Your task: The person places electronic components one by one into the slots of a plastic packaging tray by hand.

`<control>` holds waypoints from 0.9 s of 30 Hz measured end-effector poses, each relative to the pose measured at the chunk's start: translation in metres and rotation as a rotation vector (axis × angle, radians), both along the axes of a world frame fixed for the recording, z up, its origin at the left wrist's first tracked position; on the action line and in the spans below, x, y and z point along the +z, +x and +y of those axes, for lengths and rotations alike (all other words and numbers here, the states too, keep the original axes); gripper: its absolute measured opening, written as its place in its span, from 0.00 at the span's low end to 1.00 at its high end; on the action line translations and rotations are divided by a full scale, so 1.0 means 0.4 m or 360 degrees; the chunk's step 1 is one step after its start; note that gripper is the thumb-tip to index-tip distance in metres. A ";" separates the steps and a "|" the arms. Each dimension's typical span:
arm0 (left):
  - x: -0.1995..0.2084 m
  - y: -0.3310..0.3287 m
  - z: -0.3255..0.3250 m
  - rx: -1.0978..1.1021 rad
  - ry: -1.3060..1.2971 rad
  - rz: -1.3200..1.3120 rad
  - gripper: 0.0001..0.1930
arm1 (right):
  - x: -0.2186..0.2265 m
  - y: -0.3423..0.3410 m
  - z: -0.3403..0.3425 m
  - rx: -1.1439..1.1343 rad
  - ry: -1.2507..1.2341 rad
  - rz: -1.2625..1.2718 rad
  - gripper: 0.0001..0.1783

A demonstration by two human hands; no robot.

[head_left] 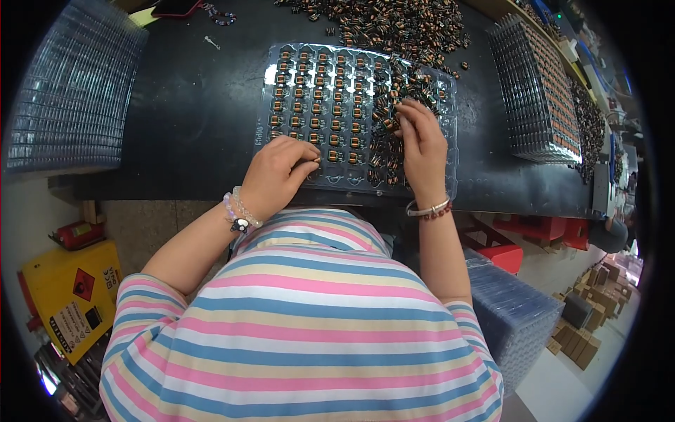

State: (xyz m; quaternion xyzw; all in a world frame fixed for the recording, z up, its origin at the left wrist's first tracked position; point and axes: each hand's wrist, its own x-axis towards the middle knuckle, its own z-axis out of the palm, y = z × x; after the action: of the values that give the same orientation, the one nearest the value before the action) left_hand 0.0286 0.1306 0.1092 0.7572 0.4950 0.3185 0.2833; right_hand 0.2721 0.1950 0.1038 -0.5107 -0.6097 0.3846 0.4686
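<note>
A clear plastic tray [342, 182] lies before me on the dark table, its pockets filled in rows with small copper-wound coils [335, 126]. Loose coils [382, 152] are heaped over the tray's right side. My left hand [275, 174] is over the tray's near left part, thumb and forefinger pinched on a small coil that their tips mostly hide. At the heap, my right hand [426, 148] has its fingers bent and thumb and forefinger close together among the coils. Whatever lies between those fingertips cannot be made out.
A large pile of coils [394, 24] spreads at the table's far side. Tall stacks of clear trays stand at the left [77, 91] and right [534, 91]. A phone [176, 7] lies far left. Wrapped trays [503, 302] and red stools [499, 253] stand below, right.
</note>
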 end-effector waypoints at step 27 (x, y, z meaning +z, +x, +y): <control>-0.021 0.008 0.064 0.0051 0.0008 0.0023 0.12 | 0.023 -0.024 -0.030 0.0051 -0.0267 -0.0037 0.14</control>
State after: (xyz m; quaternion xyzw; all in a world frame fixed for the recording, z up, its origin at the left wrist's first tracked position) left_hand 0.0317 0.1563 0.1008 0.7522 0.5082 0.3187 0.2728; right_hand 0.2625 0.1832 0.1131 -0.5427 -0.5889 0.4358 0.4108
